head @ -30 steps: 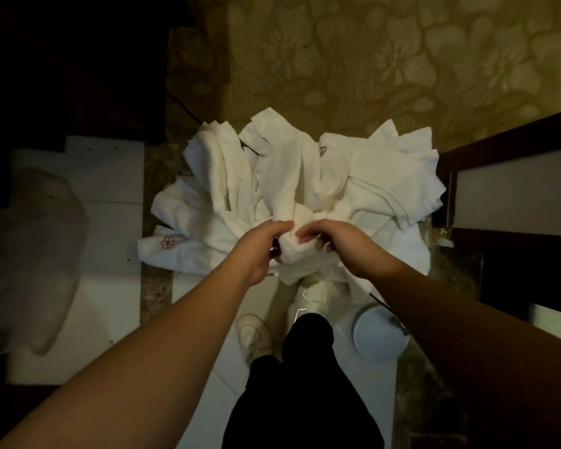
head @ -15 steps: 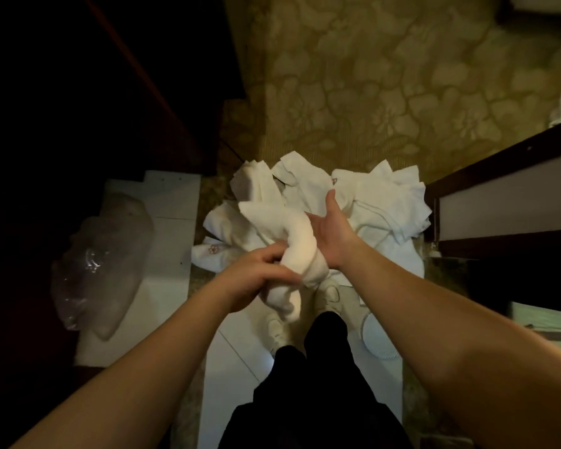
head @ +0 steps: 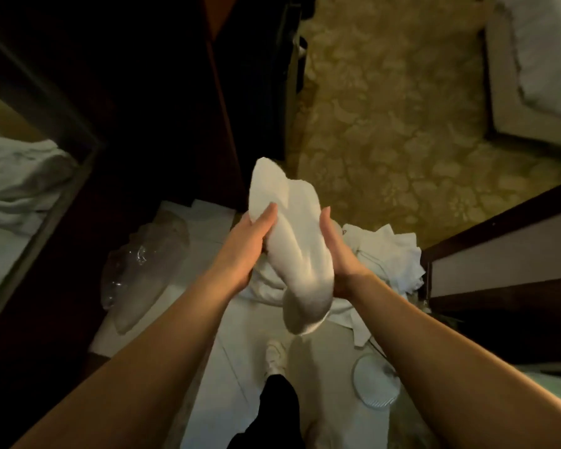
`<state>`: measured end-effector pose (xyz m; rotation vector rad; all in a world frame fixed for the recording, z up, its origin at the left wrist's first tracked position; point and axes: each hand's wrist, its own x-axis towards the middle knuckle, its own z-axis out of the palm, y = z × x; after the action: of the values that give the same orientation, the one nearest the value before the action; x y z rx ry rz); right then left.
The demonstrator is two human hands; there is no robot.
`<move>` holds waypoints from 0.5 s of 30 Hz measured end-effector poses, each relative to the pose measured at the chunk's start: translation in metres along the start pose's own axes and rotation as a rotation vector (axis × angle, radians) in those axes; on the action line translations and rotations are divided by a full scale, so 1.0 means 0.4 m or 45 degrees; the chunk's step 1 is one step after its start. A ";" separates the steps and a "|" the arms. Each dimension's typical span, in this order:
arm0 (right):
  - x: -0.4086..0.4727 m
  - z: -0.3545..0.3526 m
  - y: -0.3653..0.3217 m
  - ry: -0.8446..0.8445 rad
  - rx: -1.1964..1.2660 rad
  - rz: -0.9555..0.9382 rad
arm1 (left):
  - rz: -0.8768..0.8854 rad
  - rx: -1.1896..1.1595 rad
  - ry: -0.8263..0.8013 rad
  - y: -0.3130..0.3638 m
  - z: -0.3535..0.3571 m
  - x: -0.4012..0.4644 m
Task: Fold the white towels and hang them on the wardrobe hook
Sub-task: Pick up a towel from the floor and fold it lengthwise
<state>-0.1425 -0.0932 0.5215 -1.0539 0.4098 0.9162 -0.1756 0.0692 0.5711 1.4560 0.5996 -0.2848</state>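
near view: one white shoe [head: 275, 354] and one round white ribbed disc [head: 374, 384] on the pale tiled floor [head: 208, 367]. mid view: two hands; left hand [head: 245, 244] and right hand [head: 337, 254] cup one bunched white cloth towel [head: 292, 251] between them, fingers bent round its sides, raised above the heap of loose white towels [head: 389, 254], whose number cannot be told. one crumpled clear plastic bag [head: 143, 270] lies to the left. far view: patterned carpet [head: 386, 124]; dark wooden wardrobe [head: 162, 92], no hook visible. judged progress: early; this towel is not yet neatly folded, none is seen hung.
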 end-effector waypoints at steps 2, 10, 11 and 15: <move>-0.066 0.023 0.002 -0.049 -0.089 -0.017 | 0.126 0.097 0.067 0.023 0.000 -0.057; -0.369 0.099 0.020 -0.210 -0.081 -0.159 | 0.360 -0.168 0.169 0.039 0.026 -0.381; -0.407 0.113 0.019 -0.251 -0.058 -0.195 | 0.365 -0.198 0.165 0.041 0.024 -0.421; -0.552 0.181 0.004 -0.350 -0.067 -0.330 | 0.421 -0.269 0.122 0.054 0.015 -0.590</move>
<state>-0.2806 -0.1275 0.7051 -0.9857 0.0194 0.8273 -0.3571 0.0252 0.7172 1.3427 0.4415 0.1055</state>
